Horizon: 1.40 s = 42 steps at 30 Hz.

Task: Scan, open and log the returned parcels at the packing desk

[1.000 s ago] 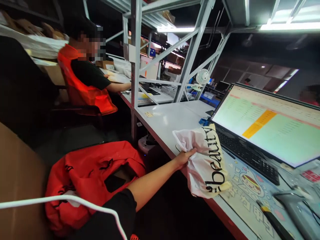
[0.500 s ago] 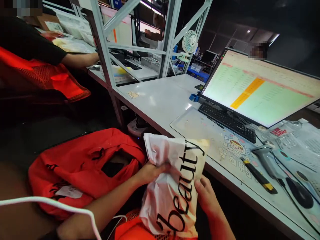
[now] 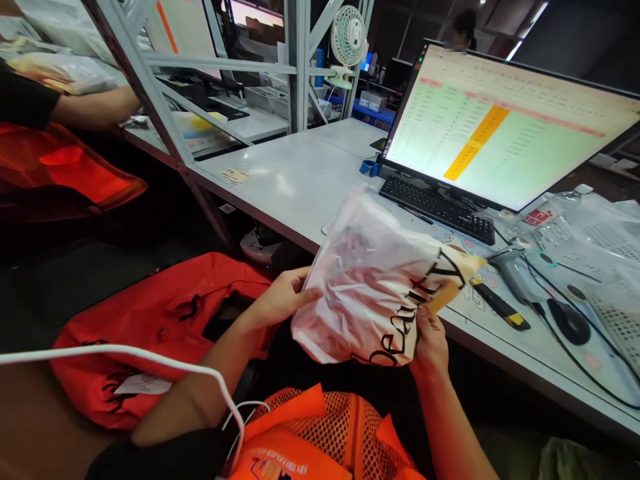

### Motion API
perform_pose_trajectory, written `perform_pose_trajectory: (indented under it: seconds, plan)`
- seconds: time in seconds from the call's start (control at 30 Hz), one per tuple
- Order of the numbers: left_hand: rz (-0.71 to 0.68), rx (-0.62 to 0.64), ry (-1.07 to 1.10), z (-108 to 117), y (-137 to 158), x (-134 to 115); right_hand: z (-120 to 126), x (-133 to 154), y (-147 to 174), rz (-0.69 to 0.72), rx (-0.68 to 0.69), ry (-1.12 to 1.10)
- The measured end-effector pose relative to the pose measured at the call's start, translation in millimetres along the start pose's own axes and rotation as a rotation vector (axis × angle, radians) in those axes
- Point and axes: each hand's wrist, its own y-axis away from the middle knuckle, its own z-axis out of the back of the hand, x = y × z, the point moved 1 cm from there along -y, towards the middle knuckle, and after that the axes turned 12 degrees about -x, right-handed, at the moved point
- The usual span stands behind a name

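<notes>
Tilted over since the earlier frame, the white bag (image 3: 357, 290) lettered "beauty" is between my left hand (image 3: 286, 297) and right hand (image 3: 432, 339), partly hiding the white surface (image 3: 285, 167) in a dim room (image 3: 590, 40). On it, beyond my hands: one lit monitor (image 3: 500, 127), one keyboard (image 3: 440, 212); rightward, one cutter (image 3: 500, 304), one mouse (image 3: 569, 321). Leftward, one red sack (image 3: 155, 307). Forearms (image 3: 447, 413) reach forward; the two hands pinch the bag's opposite sides, nearly closed.

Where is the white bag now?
In the head view, the white bag is right of centre, held between the left hand and right hand, near the desk.
</notes>
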Motion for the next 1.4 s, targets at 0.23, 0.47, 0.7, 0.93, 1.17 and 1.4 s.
perform_pose_trajectory:
  seconds: [0.23,0.47,0.7,0.93,1.17,1.4]
  plan:
    - [-0.038,-0.080,-0.302,22.1,5.5,5.6,58.7,-57.8,16.9,-0.189,0.093,-0.042]
    - [-0.200,-0.119,-0.539,22.6,24.6,-5.0,147.8,-50.7,0.0,-0.042,-0.016,0.674]
    - [-0.399,0.099,-0.783,-15.0,36.0,-9.3,38.3,10.3,16.3,0.695,0.621,0.765]
    - [-0.492,0.061,-0.925,20.3,59.1,-21.9,-7.7,-33.1,-17.9,0.756,0.869,1.220]
    - [-0.434,-0.251,-1.040,95.3,75.3,-18.3,16.8,-22.2,-18.5,0.475,0.890,0.845]
    - [-0.545,-0.183,-1.190,45.6,45.9,-20.0,14.5,-33.0,23.8,0.401,0.631,0.637]
